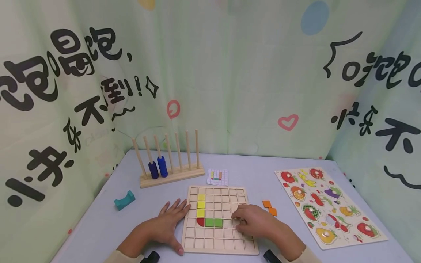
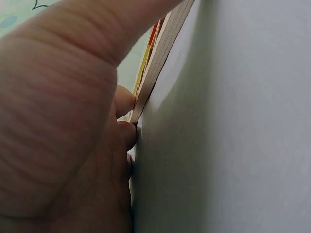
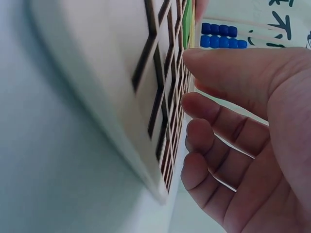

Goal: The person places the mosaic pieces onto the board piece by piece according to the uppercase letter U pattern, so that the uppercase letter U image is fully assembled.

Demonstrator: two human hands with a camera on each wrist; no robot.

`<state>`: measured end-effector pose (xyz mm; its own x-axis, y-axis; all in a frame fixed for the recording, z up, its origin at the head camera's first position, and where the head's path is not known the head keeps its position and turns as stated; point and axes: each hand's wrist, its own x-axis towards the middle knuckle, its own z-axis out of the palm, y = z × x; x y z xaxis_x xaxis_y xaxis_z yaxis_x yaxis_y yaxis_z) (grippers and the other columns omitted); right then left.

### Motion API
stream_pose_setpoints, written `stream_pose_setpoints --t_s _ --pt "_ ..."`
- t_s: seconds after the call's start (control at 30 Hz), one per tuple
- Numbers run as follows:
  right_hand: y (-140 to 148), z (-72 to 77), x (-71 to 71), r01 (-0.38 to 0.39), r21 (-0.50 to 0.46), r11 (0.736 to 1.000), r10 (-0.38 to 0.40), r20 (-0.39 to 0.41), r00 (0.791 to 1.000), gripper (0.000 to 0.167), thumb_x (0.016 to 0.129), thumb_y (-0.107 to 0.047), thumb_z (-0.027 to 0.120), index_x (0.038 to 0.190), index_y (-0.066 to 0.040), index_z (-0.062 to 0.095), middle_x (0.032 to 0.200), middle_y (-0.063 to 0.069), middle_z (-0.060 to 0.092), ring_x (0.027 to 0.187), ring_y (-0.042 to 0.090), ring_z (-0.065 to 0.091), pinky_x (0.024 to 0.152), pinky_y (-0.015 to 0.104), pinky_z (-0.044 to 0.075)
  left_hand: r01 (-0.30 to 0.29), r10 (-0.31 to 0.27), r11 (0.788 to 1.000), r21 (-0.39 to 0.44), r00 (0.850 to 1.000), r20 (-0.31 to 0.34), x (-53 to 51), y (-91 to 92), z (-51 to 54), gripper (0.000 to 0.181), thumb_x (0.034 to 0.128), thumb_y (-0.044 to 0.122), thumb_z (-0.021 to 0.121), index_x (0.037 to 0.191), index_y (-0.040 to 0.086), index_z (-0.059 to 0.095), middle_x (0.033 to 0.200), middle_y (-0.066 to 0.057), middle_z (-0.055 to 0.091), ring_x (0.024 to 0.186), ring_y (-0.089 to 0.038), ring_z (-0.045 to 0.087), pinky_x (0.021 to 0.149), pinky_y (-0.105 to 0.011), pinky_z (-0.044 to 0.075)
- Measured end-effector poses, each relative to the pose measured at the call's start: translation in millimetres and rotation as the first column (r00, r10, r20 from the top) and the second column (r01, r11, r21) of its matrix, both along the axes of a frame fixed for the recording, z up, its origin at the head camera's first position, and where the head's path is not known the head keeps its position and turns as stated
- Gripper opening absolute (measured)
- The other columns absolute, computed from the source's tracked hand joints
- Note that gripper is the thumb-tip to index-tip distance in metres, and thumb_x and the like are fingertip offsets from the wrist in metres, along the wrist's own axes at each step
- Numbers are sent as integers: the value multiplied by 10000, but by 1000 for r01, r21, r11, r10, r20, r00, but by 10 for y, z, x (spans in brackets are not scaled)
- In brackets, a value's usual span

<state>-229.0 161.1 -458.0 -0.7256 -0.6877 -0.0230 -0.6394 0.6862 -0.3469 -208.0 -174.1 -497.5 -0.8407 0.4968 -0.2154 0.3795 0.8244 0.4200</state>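
A wooden grid board [image 1: 220,251] lies flat in front of me. In its left part sits a column of yellow tiles [image 1: 200,213], with a red rounded tile [image 1: 200,221] below and two green tiles [image 1: 218,223] beside the red one. My left hand [image 1: 167,223] has its fingers spread, and thumb and fingertips touch the board's left edge [image 2: 158,60]. Over the right part of the board hovers or rests my right hand [image 1: 255,221], fingers loosely bent. Nothing shows between its thumb [image 3: 228,65] and fingers in the right wrist view. Two orange tiles [image 1: 266,204] lie just right of that hand.
Behind the board lies a small pattern card [image 1: 222,179]. A peg stand [image 1: 177,177] with dark blue beads [image 1: 153,170] and brighter blue beads [image 1: 162,166] stands back left. A teal arch block [image 1: 125,200] is at left, a fruit puzzle board [image 1: 323,219] at right. Printed curtains surround the table.
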Motion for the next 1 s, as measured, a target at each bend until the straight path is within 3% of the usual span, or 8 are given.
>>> stream_pose_setpoints --t_s 0.47,0.7,1.0 --pt "392 27 49 97 39 995 -98 30 995 211 826 -200 743 1033 -163 742 908 -158 591 743 28 510 691 278 494 -2 2 1000 -1 1000 4 11 -4 -2 1354 491 781 768 1566 174 213 1627 -60 94 1476 -308 -23 1121 -595 -40" --pt "581 32 116 66 55 996 -67 14 998 204 824 -182 744 1027 -171 745 921 -182 595 767 0 512 714 283 503 -2 2 1000 1 1000 5 13 0 -5 1356 490 788 761 1567 176 209 1628 -52 88 1476 -300 -29 1121 -593 -44" --pt "827 74 191 90 57 994 -94 83 992 219 799 -135 748 1010 -194 741 892 -203 583 748 14 497 711 281 505 3 -3 1000 -6 1000 1 -10 -18 -28 1364 486 802 750 1569 179 203 1628 -48 84 1476 -295 -36 1120 -593 -47"
